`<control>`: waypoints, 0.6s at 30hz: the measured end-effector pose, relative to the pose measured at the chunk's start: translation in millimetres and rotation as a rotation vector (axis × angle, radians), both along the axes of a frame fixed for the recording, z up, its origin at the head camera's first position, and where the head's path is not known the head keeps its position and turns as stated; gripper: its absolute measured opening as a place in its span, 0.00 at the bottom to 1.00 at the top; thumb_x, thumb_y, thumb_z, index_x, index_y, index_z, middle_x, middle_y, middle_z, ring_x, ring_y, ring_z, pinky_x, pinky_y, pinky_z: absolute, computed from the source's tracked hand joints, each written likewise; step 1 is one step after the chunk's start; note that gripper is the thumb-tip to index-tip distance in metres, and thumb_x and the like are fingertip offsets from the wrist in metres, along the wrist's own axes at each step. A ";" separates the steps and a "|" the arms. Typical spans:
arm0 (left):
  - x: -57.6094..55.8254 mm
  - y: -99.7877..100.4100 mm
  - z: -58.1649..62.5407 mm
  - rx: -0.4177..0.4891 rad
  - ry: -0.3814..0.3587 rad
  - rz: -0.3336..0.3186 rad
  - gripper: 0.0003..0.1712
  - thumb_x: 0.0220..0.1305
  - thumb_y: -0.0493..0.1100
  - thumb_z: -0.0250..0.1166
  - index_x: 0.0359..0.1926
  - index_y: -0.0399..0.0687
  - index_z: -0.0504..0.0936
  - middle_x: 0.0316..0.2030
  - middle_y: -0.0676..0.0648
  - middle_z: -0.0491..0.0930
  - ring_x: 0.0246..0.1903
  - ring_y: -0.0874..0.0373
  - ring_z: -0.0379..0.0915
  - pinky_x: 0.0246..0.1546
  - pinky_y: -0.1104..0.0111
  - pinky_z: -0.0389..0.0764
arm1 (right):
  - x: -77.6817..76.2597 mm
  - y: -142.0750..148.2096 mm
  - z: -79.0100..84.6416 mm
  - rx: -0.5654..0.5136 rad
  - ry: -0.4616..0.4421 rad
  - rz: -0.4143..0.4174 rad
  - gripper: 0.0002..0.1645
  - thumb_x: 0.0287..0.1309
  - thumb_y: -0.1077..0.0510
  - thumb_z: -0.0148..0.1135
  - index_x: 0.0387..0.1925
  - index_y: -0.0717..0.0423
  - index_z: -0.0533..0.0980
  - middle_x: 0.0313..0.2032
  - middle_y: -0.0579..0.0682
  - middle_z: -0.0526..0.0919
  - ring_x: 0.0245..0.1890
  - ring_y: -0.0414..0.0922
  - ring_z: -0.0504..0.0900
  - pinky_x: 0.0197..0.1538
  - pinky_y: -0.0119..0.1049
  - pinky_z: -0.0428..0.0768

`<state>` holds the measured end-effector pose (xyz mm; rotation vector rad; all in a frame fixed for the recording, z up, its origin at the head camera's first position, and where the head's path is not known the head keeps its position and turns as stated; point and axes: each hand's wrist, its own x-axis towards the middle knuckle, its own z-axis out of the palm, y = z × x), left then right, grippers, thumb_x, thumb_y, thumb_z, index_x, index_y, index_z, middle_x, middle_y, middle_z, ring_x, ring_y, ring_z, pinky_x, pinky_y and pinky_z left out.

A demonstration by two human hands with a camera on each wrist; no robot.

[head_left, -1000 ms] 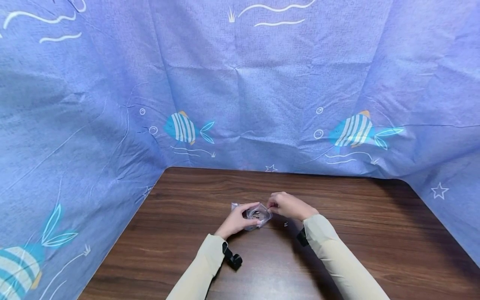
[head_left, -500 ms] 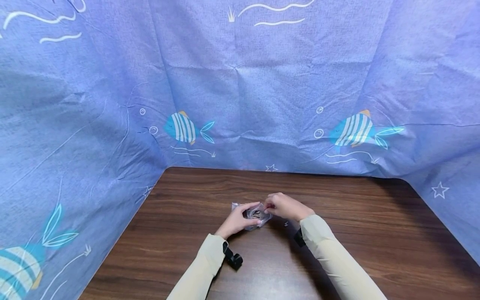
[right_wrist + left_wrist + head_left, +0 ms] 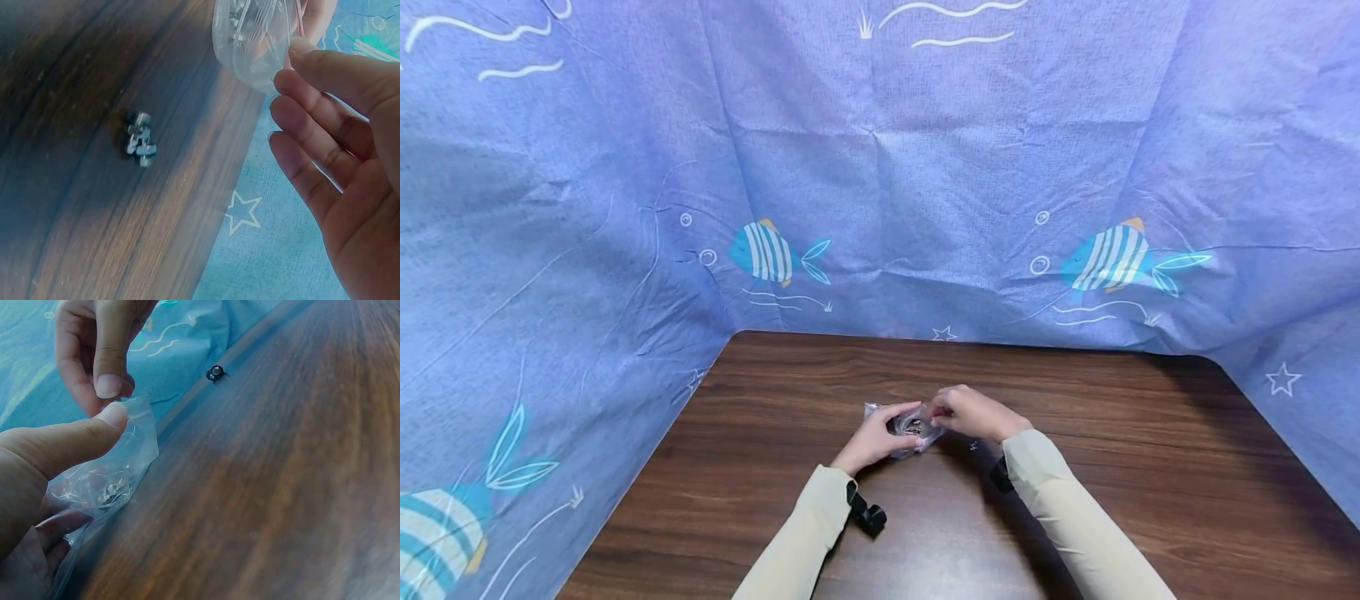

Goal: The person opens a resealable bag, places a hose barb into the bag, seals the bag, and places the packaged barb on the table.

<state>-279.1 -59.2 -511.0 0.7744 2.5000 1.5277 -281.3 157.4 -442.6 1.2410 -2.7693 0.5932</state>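
Bare worktop (image 3: 1150, 433) gives a hand passage along the far edge, up to the hanging blue cloth (image 3: 940, 208), and beside both side edges. Away from those edges, the left hand (image 3: 874, 437) and right hand (image 3: 976, 412) hem in a plastic bag (image 3: 122, 469); small metal parts (image 3: 141, 140) lie just nearside of the right hand. Between the sleeves (image 3: 1071, 508), a gap narrows at a jutting black wrist camera (image 3: 870, 518).

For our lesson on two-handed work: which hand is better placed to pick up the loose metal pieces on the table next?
Probably the right hand: the loose metal pieces lie just below it in the head view, while the left hand, farther away, grips the plastic bag.
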 end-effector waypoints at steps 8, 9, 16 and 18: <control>0.3 0.0 1.1 -0.003 0.011 0.002 0.35 0.53 0.46 0.74 0.63 0.48 0.75 0.59 0.43 0.77 0.57 0.52 0.73 0.59 0.61 0.71 | 1.3 11.2 -0.1 0.001 -0.029 -0.022 0.03 0.54 0.63 0.66 0.32 0.58 0.83 0.30 0.45 0.83 0.30 0.35 0.78 0.36 0.28 0.80; 0.6 -0.1 1.2 -0.004 0.013 0.002 0.35 0.54 0.46 0.73 0.63 0.48 0.75 0.59 0.43 0.77 0.57 0.52 0.72 0.59 0.61 0.71 | 1.8 13.1 -0.2 0.002 -0.035 -0.024 0.03 0.54 0.63 0.66 0.32 0.58 0.83 0.29 0.45 0.83 0.29 0.34 0.77 0.35 0.27 0.80; 1.8 -1.0 1.5 -0.003 0.004 0.001 0.35 0.53 0.47 0.73 0.63 0.50 0.75 0.59 0.43 0.77 0.59 0.50 0.71 0.62 0.57 0.69 | 7.2 29.0 -2.1 0.022 -0.037 -0.023 0.03 0.53 0.61 0.68 0.29 0.58 0.82 0.27 0.44 0.81 0.27 0.33 0.76 0.33 0.28 0.78; 2.0 -1.2 1.5 0.000 0.002 0.001 0.35 0.54 0.47 0.73 0.63 0.51 0.75 0.59 0.43 0.76 0.59 0.50 0.71 0.62 0.56 0.69 | 8.3 33.5 -3.1 0.033 -0.026 -0.018 0.03 0.52 0.62 0.69 0.29 0.58 0.83 0.26 0.44 0.81 0.27 0.33 0.76 0.33 0.28 0.79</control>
